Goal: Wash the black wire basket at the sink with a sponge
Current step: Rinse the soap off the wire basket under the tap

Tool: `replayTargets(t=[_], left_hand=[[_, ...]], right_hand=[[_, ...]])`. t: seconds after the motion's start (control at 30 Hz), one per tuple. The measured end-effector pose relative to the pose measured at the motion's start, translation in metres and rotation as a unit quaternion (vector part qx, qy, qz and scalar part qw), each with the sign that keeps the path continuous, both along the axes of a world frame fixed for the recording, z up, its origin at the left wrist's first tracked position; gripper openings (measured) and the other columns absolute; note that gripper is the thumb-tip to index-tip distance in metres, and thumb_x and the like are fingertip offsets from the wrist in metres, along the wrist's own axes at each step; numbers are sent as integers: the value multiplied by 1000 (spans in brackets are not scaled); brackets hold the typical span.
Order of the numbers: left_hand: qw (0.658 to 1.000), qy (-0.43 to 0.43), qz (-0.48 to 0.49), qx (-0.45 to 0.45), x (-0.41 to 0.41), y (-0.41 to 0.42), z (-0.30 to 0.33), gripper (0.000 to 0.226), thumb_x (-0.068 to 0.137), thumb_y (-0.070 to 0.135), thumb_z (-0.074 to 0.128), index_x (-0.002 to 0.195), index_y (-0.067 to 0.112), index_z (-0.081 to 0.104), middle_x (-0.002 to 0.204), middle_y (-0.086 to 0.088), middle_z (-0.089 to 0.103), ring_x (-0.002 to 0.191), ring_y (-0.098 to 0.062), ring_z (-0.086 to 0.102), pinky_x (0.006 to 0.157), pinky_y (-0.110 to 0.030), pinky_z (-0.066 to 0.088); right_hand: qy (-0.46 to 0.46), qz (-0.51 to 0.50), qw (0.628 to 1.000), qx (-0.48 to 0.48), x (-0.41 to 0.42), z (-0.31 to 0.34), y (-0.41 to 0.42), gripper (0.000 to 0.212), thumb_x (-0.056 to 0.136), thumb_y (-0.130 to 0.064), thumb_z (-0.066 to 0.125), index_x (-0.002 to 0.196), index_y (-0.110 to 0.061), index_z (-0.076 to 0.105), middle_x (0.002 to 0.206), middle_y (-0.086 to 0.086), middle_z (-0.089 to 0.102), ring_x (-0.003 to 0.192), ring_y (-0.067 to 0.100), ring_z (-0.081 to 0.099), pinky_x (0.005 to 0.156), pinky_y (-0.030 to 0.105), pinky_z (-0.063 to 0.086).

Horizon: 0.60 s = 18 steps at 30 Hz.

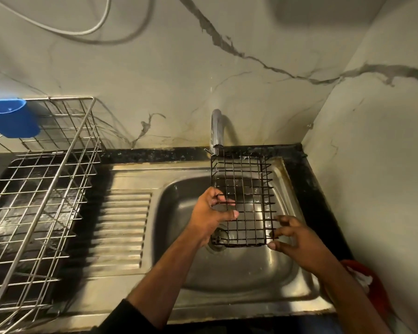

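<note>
The black rectangular wire basket (243,201) is held over the steel sink (287,268), long axis running away toward the chrome tap (216,131). It is gripped by the left hand (209,213) at its left wall, pinched by the right hand (292,237) at the near right corner. No sponge is seen.

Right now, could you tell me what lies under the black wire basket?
Under the black wire basket, gripped by the left hand and right hand, lie the steel sink bowl and its drain, seen through the wires. The left hand covers part of the drain.
</note>
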<state>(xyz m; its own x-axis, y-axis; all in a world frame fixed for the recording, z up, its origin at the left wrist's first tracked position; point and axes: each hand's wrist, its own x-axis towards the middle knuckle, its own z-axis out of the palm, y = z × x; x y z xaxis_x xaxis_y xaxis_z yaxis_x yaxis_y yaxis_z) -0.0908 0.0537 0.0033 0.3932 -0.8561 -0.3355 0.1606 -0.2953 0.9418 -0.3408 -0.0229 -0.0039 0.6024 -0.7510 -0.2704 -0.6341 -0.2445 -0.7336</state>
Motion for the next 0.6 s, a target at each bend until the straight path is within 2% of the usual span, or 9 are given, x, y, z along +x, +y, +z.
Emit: replayTargets(t=[0.03,0.1,0.17,0.23,0.3,0.33,0.43,0.5,0.6], left_hand=[[1000,-9,3,-3,0,1,-1,44,71,-12,82,96,7,51,106,-9,74,87,2,71,65,-16,55],[1000,-25,5,-3,1,4,-6,42,71,-16,80,93,6,51,105,-14,74,81,2,72,63,-17,57],[999,-47,17,1,5,9,-12,39,71,-14,80,86,8,53,99,-11,76,86,-5,74,68,-23,60],[998,-62,33,6,9,13,-17,36,72,-12,81,82,10,55,94,-8,76,91,-12,76,71,-27,62],[997,-65,46,0,14,17,-19,34,73,-11,81,82,9,56,90,-6,76,91,-13,76,71,-28,62],[997,-66,52,-5,17,20,-20,33,73,-11,81,82,8,56,87,-3,76,92,-14,76,72,-30,63],[996,-56,64,-18,28,26,-24,33,71,-12,83,83,5,57,85,-5,77,97,-21,76,80,-37,63],[996,-41,71,-27,35,29,-28,33,69,-13,83,86,-2,57,92,-18,76,98,-24,76,81,-38,62],[995,-32,84,-35,43,29,-33,35,69,-14,83,91,-8,56,98,-28,72,98,-25,76,80,-39,62]], right_hand=[[1,-6,1000,-2,1,2,-2,13,79,-37,78,91,-35,72,132,-21,50,119,-2,49,93,20,38],[-30,-38,999,-19,6,9,-2,6,85,-35,72,89,-40,70,120,-20,57,110,-4,55,86,13,40],[-64,-82,993,-58,16,17,-3,10,91,-31,65,90,-41,66,107,-21,61,101,-5,57,80,9,42],[-82,-121,987,-71,26,20,-7,10,95,-30,60,101,-34,68,103,-22,61,96,-8,56,81,13,46],[-75,-117,988,-68,42,22,-11,29,96,-39,55,120,-27,65,113,-14,63,100,-5,57,81,17,46],[-61,-105,991,-63,51,22,-13,39,97,-43,52,130,-24,60,123,-8,62,106,2,58,83,20,44],[-39,-80,996,8,82,25,-16,54,101,-47,40,149,-24,39,146,2,48,130,18,48,96,28,34],[-53,-88,993,64,100,28,-19,57,98,-58,35,148,-30,40,147,0,48,135,23,45,103,35,35],[-102,-111,985,82,120,27,-29,47,86,-71,43,118,-38,55,123,-5,63,118,19,59,95,39,48]])
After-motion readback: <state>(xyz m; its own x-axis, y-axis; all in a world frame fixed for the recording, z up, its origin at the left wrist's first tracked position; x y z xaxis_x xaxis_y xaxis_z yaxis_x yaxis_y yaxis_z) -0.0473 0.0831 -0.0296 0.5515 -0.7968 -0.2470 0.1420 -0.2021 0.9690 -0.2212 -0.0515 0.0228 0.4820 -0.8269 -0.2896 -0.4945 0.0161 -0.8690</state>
